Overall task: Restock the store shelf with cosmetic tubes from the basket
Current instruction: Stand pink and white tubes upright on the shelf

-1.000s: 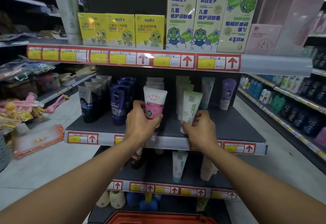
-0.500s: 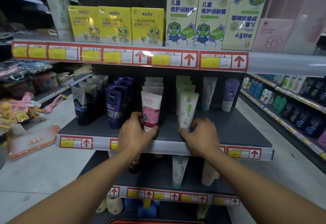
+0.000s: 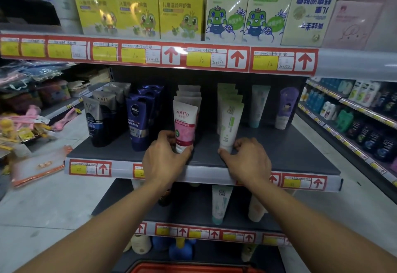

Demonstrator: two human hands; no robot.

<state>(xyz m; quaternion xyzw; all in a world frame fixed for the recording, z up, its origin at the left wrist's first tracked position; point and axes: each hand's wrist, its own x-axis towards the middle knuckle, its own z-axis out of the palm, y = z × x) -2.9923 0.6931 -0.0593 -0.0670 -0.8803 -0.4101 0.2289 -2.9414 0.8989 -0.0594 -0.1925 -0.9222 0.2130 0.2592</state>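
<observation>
On the dark middle shelf (image 3: 290, 154) a pink and white Softto tube (image 3: 184, 126) stands cap down at the front of its row. My left hand (image 3: 165, 156) is wrapped around its lower end. A white and green tube (image 3: 229, 126) stands upright at the front of the neighbouring row, and my right hand (image 3: 247, 159) pinches its cap end with fingertips. The red basket (image 3: 193, 267) shows only as a rim at the bottom edge.
Dark Softto tubes (image 3: 101, 120) and blue Nivea tubes (image 3: 139, 120) stand to the left; a teal tube (image 3: 258, 105) and a purple tube (image 3: 286, 109) stand at the back right. Boxes fill the top shelf (image 3: 193, 58). More tubes stand on the lower shelf (image 3: 219, 204).
Both hands lowered the two tubes from a tilted hold onto the shelf and pushed them back against their rows. The camera moved closer to the shelf.
</observation>
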